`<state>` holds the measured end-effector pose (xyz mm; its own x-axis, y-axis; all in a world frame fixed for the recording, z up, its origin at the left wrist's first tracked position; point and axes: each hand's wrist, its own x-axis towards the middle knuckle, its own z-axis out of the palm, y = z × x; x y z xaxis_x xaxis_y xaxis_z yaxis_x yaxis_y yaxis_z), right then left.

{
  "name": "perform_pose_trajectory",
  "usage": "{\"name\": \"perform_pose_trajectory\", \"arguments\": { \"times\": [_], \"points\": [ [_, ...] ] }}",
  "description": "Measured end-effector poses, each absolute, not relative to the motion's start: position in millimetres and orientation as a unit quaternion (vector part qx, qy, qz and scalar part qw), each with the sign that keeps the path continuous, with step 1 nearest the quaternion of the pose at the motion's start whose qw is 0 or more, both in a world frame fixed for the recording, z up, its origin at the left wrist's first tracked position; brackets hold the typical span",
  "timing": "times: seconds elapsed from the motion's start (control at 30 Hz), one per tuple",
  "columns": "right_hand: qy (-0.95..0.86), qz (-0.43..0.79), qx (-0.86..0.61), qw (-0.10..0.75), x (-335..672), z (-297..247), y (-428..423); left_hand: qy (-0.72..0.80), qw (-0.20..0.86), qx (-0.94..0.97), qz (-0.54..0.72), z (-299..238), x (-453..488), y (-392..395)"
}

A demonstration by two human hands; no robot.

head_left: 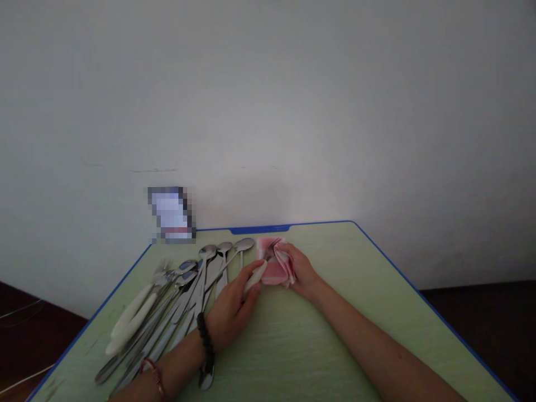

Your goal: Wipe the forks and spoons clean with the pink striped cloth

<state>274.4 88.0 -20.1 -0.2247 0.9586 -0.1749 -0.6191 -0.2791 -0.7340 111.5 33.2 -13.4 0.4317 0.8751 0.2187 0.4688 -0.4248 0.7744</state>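
Observation:
My left hand (pixel 234 310) is closed round the white handle of a utensil (pixel 254 277) whose far end goes into a pink cloth (pixel 274 262). My right hand (pixel 299 271) grips that cloth, bunched around the utensil's tip, near the far middle of the light green table (pixel 335 335). A dark bead bracelet sits on my left wrist. The utensil's working end is hidden by the cloth.
Several metal spoons (pixel 218 259) and white-handled utensils (pixel 134 315) lie fanned out on the table's left half, just beside my left forearm. A blurred-out card (pixel 171 215) stands at the far left corner against the white wall. The table has a blue edge.

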Motion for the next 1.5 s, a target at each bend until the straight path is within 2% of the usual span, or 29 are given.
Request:
{"name": "perform_pose_trajectory", "arguments": {
  "times": [0.93, 1.3, 1.5],
  "points": [
    [-0.358, 0.723, -0.318, 0.498, 277, -19, 83, 0.428, 0.327, 0.779, 0.319, -13, 113, 34],
    [-0.258, 0.724, -0.306, 0.561, 278, -33, 96, 0.432, 0.340, 0.777, 0.306, -14, 111, 32],
    [-0.270, 0.718, -0.324, 0.554, 278, -32, 94, 0.422, 0.377, 0.774, 0.284, -13, 111, 32]
  ]
}}
